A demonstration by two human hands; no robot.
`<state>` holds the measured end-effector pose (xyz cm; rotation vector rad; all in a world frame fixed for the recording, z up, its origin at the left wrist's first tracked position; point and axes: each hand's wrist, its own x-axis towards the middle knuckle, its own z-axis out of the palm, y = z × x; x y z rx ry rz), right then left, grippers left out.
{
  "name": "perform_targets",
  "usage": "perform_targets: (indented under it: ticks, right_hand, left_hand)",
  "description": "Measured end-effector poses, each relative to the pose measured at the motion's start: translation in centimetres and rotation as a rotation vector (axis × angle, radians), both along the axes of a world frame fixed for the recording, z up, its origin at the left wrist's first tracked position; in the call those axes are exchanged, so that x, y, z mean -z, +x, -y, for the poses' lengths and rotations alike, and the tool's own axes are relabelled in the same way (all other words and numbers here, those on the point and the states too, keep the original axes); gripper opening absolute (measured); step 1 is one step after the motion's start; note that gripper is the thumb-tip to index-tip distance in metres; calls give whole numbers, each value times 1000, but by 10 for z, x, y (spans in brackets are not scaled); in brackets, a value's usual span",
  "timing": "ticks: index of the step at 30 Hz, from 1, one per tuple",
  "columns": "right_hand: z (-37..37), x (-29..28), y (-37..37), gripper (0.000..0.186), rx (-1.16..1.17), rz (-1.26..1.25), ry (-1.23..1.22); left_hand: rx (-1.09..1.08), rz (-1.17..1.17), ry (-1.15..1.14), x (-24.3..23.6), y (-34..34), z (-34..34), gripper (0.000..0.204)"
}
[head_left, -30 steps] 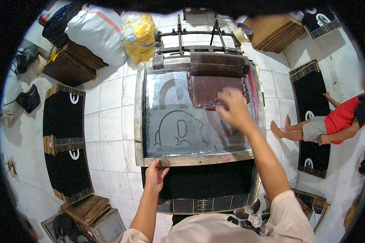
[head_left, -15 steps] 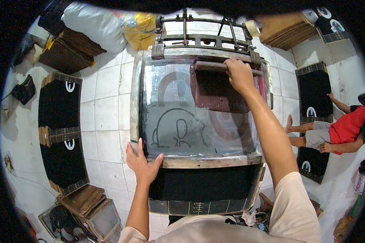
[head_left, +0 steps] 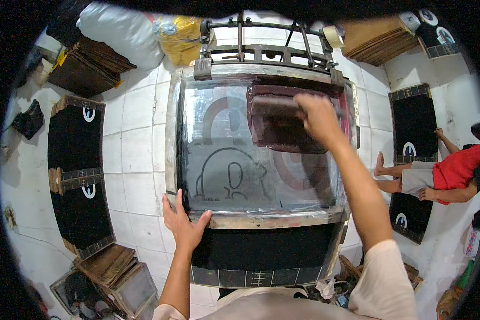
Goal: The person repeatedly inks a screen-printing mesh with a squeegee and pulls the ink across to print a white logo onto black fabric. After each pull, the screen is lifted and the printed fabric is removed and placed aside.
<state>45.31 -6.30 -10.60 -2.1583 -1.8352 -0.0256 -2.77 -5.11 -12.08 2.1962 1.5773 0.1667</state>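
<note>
- Left hand (head_left: 184, 224): spread, grasping nothing, at frame's (head_left: 277, 220) near-left corner; slack pressure could let frame shift, smudging.
- Squeegee (head_left: 274, 106): over dark-red ink (head_left: 261, 136), frame's far right; uneven push could leave streaks.
- Right hand (head_left: 319, 117): clenched round squeegee, blurred; both sit closer to frame's near edge than half a second ago.

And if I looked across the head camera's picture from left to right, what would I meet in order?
Black bag → black panels → left hand → small oval on the screen → right hand → more black panels → a co-worker's red shirt.
</note>
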Motion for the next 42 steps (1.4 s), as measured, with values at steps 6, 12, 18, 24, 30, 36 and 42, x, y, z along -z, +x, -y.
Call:
perform_targets:
  ticks: [6, 12, 18, 24, 30, 36, 42]
  right_hand:
    - [-85, -10, 72, 26, 29, -86, -144]
    - [8, 7, -35, 39, 99, 140, 243]
    - [-33, -12, 9, 28, 139, 84, 108]
    - [-22, 10, 14, 20, 99, 42, 17]
    - [51, -21, -56, 32, 98, -57, 39]
    - [-51, -11, 27, 26, 104, 62, 88]
    - [-5, 11, -3, 20, 121, 109, 53]
  left_hand:
    - [-7, -9, -31, -1, -1, 1, 108]
    - [-14, -14, -35, -2, 1, 1, 108]
    - [-7, -11, -39, -5, 0, 0, 108]
    - [-11, -24, -33, -2, -1, 2, 109]
    - [0, -30, -39, -4, -1, -1, 109]
    - [4, -21, -27, -3, -1, -1, 110]
    - [13, 48, -21, 2, -7, 1, 115]
